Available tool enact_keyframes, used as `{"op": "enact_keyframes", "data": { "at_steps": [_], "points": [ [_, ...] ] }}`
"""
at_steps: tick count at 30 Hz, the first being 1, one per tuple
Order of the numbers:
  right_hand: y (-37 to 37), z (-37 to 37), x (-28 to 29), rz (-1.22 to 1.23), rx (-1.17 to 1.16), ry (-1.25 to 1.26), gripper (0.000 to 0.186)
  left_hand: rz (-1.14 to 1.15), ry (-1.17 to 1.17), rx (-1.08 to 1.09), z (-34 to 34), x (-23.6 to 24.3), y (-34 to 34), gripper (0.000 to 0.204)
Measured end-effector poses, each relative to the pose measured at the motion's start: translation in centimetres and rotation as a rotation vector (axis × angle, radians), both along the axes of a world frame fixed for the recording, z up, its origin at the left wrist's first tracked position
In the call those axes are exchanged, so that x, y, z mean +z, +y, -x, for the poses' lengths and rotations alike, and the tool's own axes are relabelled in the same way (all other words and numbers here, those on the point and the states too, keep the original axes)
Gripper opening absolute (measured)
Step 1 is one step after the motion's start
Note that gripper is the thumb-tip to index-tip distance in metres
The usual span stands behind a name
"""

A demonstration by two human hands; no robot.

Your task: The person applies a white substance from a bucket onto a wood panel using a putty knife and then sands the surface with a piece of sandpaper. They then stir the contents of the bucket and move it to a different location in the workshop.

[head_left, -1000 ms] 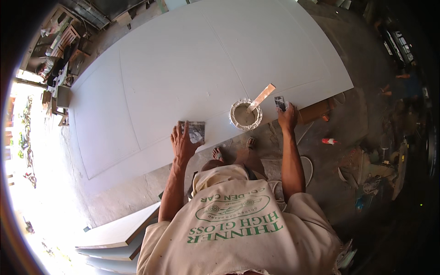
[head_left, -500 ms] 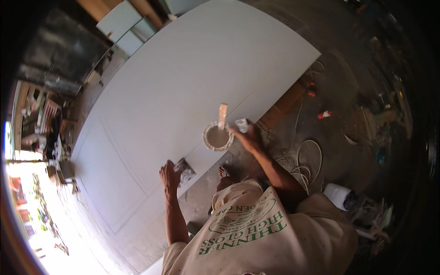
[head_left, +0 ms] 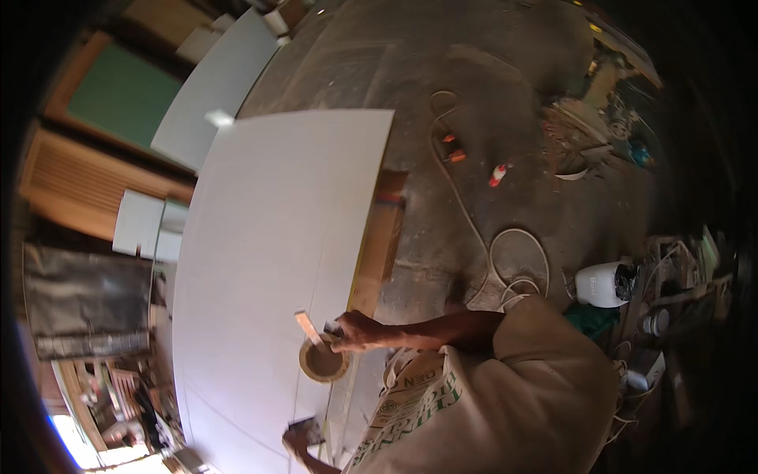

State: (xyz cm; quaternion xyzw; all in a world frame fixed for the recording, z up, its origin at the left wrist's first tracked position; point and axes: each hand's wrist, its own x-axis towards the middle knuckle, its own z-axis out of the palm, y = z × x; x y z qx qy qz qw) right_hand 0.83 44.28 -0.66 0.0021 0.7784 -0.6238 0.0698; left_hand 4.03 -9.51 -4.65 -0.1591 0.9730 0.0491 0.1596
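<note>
Nearest, at six o'clock, the left hand (head_left: 298, 437) presses a small dark pad (head_left: 309, 430) onto the white panel (head_left: 260, 237); its fingers look curled over it, though the grip is mostly hidden. Just beyond, the right hand (head_left: 359, 332) rests at the panel's edge, fingers pinched narrow on a small dark item I cannot identify, touching the rim of the round tub (head_left: 322, 360). A flat wooden stick (head_left: 308, 326) leans out of the tub toward eleven o'clock.

Risk: the tub sits close to the panel edge; a nudge from the right hand could tip it.

Farther, at two o'clock, a looped cord (head_left: 517, 257) lies on the floor (head_left: 489, 95), a tripping hazard.
</note>
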Motion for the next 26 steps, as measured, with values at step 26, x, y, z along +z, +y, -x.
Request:
{"op": "enact_keyframes", "data": {
  "at_steps": [26],
  "points": [
    [66.2, -33.0, -32.2, -0.620, -1.706, -0.778, 0.051, -1.492, -0.236, -0.410, 34.7, 1.9, 100.0, 0.031]
  ]
}}
